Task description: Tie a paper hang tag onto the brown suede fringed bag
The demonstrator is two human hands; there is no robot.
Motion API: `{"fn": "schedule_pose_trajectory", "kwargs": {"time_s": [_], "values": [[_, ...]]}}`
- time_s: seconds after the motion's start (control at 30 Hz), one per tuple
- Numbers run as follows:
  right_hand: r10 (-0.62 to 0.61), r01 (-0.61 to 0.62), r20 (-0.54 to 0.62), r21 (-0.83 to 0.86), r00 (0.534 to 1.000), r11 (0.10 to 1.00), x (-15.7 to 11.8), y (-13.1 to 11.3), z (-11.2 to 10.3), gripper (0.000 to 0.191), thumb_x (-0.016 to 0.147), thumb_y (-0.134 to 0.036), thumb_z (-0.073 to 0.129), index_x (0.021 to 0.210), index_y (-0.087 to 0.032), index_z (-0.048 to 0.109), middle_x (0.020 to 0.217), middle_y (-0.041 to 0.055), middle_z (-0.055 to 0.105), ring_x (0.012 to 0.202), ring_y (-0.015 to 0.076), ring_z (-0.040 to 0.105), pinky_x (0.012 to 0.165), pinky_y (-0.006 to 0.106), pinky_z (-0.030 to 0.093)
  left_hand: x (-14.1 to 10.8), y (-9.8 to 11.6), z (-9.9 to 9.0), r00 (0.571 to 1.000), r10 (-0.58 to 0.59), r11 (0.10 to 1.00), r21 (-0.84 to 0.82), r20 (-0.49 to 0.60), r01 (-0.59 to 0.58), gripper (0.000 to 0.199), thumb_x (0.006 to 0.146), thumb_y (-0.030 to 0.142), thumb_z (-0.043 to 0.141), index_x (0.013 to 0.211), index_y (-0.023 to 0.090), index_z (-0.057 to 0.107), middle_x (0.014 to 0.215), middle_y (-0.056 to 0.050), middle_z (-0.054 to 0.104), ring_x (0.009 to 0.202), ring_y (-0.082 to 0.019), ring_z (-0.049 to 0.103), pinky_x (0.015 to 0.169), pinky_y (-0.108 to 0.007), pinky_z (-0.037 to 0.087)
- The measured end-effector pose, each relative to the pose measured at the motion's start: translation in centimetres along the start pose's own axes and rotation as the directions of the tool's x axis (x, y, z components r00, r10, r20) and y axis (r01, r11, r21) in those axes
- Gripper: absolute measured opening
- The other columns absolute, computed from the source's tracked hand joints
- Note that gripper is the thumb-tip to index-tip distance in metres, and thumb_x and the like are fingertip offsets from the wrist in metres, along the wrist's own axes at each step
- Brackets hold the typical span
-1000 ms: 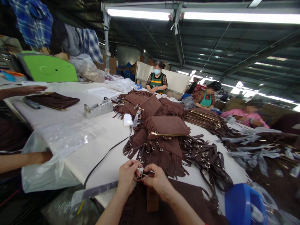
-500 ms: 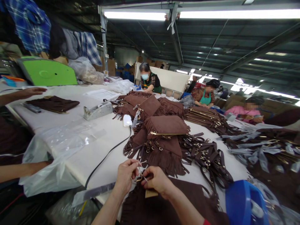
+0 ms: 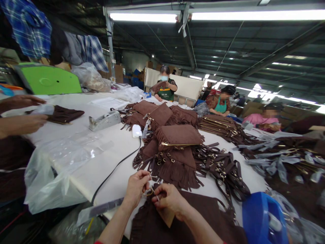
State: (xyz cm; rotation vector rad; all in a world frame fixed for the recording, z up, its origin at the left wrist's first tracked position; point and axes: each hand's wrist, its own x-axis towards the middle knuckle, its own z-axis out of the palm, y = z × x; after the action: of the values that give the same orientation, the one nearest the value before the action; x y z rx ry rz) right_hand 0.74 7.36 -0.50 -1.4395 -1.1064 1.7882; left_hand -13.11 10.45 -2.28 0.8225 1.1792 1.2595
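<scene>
My left hand (image 3: 137,187) pinches a thin white string (image 3: 152,177) near the lower middle. Close on its right, my right hand (image 3: 169,200) is closed on the string's other part, fingers pressed together. A gold metal ring (image 3: 148,193) shows between the two hands. Below my right hand hangs a tan card tag (image 3: 167,217). Under both hands lies a dark brown fringed bag (image 3: 203,215). Just beyond them is a pile of brown fringed bags (image 3: 179,136), with brown straps (image 3: 223,169) bearing metal buckles to its right.
A blue container (image 3: 256,217) stands at the lower right. A white device (image 3: 136,131) with a black cable, a grey tape dispenser (image 3: 104,120) and clear plastic (image 3: 73,149) lie on the left. Another person's hands (image 3: 24,123) work at far left; several people sit beyond.
My right hand has turned slightly and the tan tag has swung down and right. The far-left person's hands now hold clear plastic. The person opposite has raised a brown piece.
</scene>
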Motion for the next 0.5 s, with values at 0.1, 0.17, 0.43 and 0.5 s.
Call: {"fn": "schedule_pose_trajectory", "kwargs": {"time_s": [0.1,0.17,0.43,0.5], "values": [[-0.025,0.025,0.011,0.029,1.000,0.999,-0.1,0.5,-0.1,0.028,0.040,-0.009,0.063,0.067,-0.015,0.057,0.065,-0.0016,0.063,0.056,0.0112,0.051,0.054,0.024,0.039,0.2,-0.2,-0.1,1.000,0.002,0.999,0.044,0.022,-0.003,0.020,0.057,0.028,0.063,0.069,0.013,0.055,0.036,0.004,0.050,0.031,-0.006,0.038,0.032,-0.015,0.024],[-0.073,0.073,-0.001,0.000,0.997,0.997,-0.2,0.8,-0.2,0.025,0.041,-0.007,0.064,0.065,-0.015,0.059,0.064,-0.0025,0.061,0.057,0.0100,0.048,0.053,0.021,0.036,0.4,-0.4,-0.1,1.000,0.007,0.999,0.051,0.028,-0.008,0.020,0.058,0.029,0.062,0.069,0.014,0.054,0.036,0.005,0.049,0.032,-0.006,0.038,0.033,-0.015,0.025],[-0.088,0.088,-0.004,0.035,0.996,0.996,-0.5,1.5,-0.3,0.025,0.046,-0.011,0.063,0.071,-0.015,0.061,0.064,-0.0028,0.057,0.054,0.0090,0.045,0.053,0.022,0.034,0.9,-1.2,0.0,0.999,0.042,0.995,0.087,0.003,-0.042,0.023,0.060,0.036,0.059,0.068,0.019,0.046,0.043,0.010,0.042,0.034,-0.005,0.033,0.034,-0.017,0.022],[-0.104,0.105,-0.014,0.043,0.994,0.994,-0.6,1.6,-0.1,0.025,0.047,-0.012,0.062,0.072,-0.015,0.059,0.062,-0.0039,0.055,0.054,0.0084,0.044,0.053,0.021,0.033,1.0,-1.3,-0.1,0.998,0.063,0.988,0.142,-0.007,-0.062,0.022,0.060,0.036,0.060,0.064,0.019,0.046,0.045,0.010,0.042,0.034,-0.005,0.031,0.034,-0.018,0.021]]}}
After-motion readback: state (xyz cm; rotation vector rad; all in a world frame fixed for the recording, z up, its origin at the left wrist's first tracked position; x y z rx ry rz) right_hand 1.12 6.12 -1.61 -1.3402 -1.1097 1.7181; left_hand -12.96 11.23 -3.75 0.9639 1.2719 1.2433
